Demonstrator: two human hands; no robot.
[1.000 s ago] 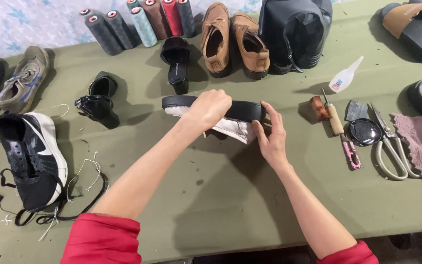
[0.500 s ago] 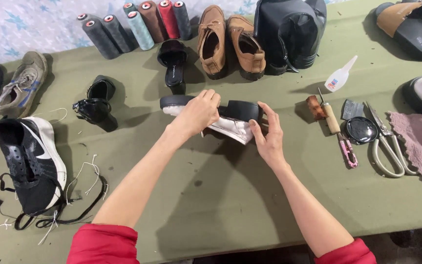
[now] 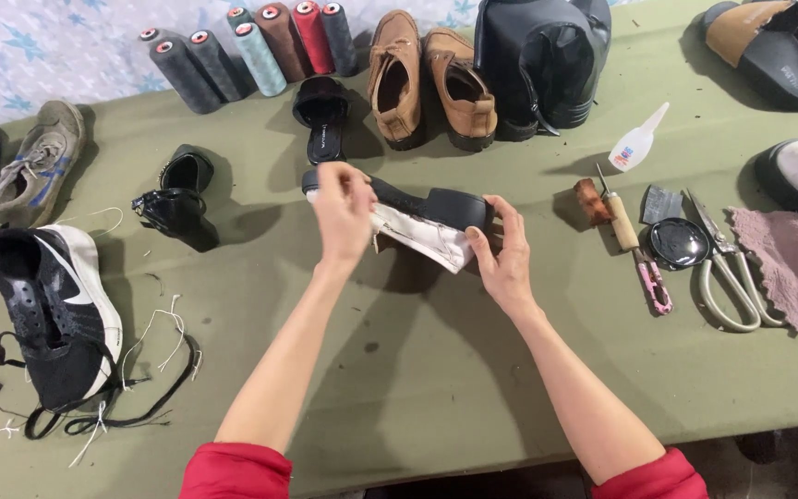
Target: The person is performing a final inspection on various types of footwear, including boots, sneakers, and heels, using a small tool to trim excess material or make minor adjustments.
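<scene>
Sneakers lie farthest left of the held shoe: a worn grey sneaker [image 3: 34, 166] and, nearer the person, a black-and-white sneaker [image 3: 53, 314] with loose laces on the green tabletop [image 3: 417, 388]. Between them and the held shoe sits a small black shoe [image 3: 175, 196]. Thread spools [image 3: 251, 51] stand in a row behind and left of it.

At the centre, the white shoe with a thick black sole [image 3: 422, 217] is held up just above the tabletop, sole turned away from the person. The left hand [image 3: 344, 211] is closed over its toe end; the right hand [image 3: 502, 254] curls around its heel end, fingers on the sole. Behind it stand a black sandal [image 3: 321, 115], a pair of brown shoes [image 3: 431, 79] and a black bag [image 3: 542, 60].

Right of the held shoe lie a glue bottle [image 3: 637, 140], a wooden-handled awl [image 3: 622, 217], scissors [image 3: 727, 268] and a pink cloth [image 3: 796, 263].
</scene>
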